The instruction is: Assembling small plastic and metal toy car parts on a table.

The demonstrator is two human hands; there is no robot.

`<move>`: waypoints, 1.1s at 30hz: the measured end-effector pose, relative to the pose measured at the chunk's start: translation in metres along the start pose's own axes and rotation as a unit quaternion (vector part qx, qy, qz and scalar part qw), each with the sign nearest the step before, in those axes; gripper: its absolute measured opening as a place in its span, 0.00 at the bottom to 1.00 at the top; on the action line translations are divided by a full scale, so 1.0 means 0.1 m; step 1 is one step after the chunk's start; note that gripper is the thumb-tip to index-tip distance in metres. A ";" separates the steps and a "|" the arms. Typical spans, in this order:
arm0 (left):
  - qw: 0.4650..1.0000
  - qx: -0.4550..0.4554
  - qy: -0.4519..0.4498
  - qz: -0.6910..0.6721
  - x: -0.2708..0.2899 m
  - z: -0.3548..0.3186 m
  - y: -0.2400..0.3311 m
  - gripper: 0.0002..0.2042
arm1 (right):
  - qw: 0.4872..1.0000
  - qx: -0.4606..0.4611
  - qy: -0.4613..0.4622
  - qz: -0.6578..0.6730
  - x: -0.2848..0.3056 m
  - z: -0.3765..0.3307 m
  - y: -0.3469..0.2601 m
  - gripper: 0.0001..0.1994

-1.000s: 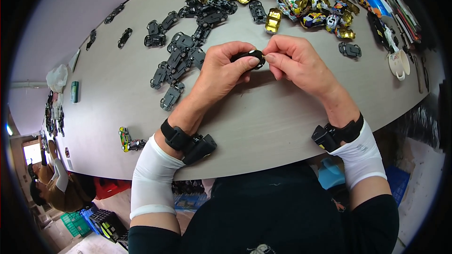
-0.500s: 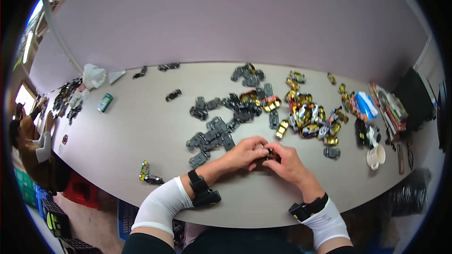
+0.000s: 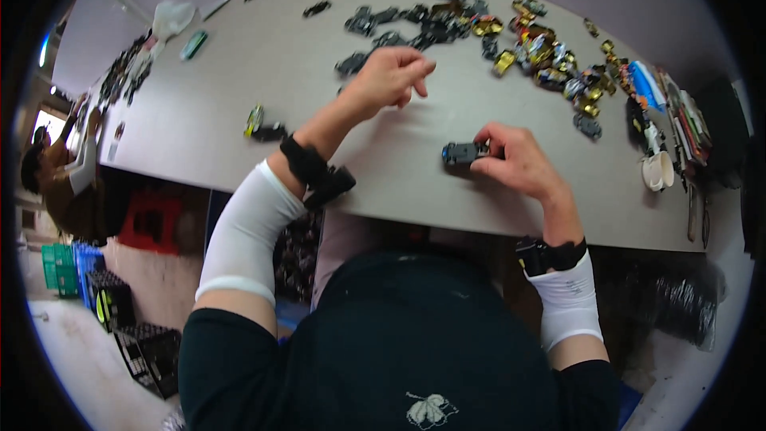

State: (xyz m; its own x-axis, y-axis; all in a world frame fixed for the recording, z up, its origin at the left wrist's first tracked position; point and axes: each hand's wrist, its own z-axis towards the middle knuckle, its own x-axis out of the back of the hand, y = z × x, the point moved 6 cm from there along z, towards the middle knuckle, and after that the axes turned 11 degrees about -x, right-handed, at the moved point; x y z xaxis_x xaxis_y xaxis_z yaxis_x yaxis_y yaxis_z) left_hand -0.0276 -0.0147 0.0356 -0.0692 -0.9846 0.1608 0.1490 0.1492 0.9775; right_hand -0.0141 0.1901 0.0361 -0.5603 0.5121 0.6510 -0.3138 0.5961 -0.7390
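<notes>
Between the thumb and fingers of my right hand (image 3: pixel 517 161) is a small toy car (image 3: pixel 460 153), its dark grey chassis side showing. It sits low over the near middle of the table. My left hand (image 3: pixel 391 80) hovers farther off to the left, empty, with its fingers loosely bent and apart. Just beyond it spread grey toy car chassis (image 3: pixel 351 64), partly covered by the hand. A pile of gold and coloured toy car bodies (image 3: pixel 550 52) lies beyond my right hand.
A green can (image 3: pixel 193 45) and a white plastic bag (image 3: pixel 172 19) lie at the far left. Two toy cars (image 3: pixel 267 132) rest near the left front edge. White cups (image 3: pixel 657 171) stand at the right, near stacked papers (image 3: pixel 682 116). A co-worker (image 3: pixel 68 179) sits at the left end.
My hands have separated: the left one has let go and moved up and left, while the right keeps the toy car. The view has tilted down toward my body.
</notes>
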 end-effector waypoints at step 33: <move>0.961 0.006 -0.084 0.263 0.40 -0.72 -0.40 0.12 | 0.972 0.035 0.164 0.165 -0.24 -0.40 0.37 0.09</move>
State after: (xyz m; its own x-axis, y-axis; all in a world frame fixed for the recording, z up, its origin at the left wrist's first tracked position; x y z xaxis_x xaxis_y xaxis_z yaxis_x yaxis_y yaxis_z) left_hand 0.0350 -0.0671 -0.0070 -0.1466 -0.7442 0.6517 0.1955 0.6240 0.7566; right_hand 0.0184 0.2245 0.0005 -0.3674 0.8451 0.3883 -0.2157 0.3287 -0.9195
